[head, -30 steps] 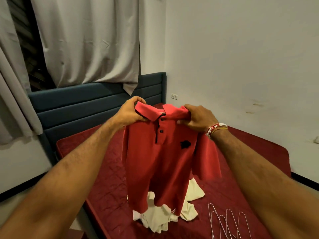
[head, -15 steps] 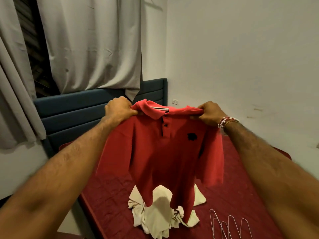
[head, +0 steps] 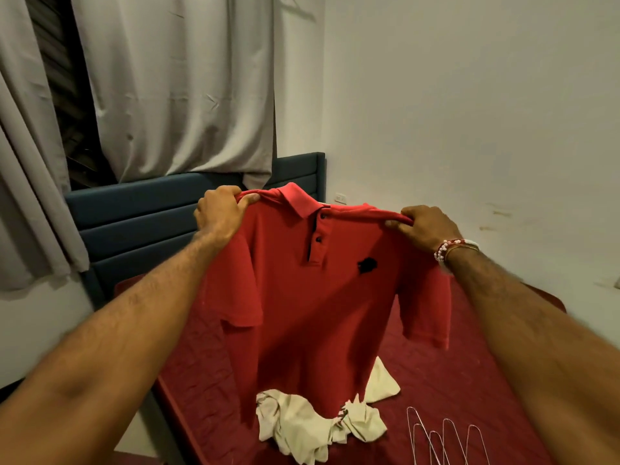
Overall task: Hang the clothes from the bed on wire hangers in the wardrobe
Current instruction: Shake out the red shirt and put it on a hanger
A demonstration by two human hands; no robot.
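Note:
A red polo shirt with black buttons and a small black chest logo hangs spread out in front of me, above the bed. My left hand grips its left shoulder seam and my right hand, with bead bracelets on the wrist, grips the right shoulder. A crumpled cream garment lies on the bed under the shirt's hem. Several wire hangers lie on the bed at lower right. The wardrobe is out of view.
The bed has a dark red cover and a blue padded headboard against the curtained window. A white wall runs along the bed's right side. Floor shows to the left of the bed.
My hands have moved apart from the collar out to the shoulders and lifted a little, so the shirt now hangs spread wide and flat instead of bunched.

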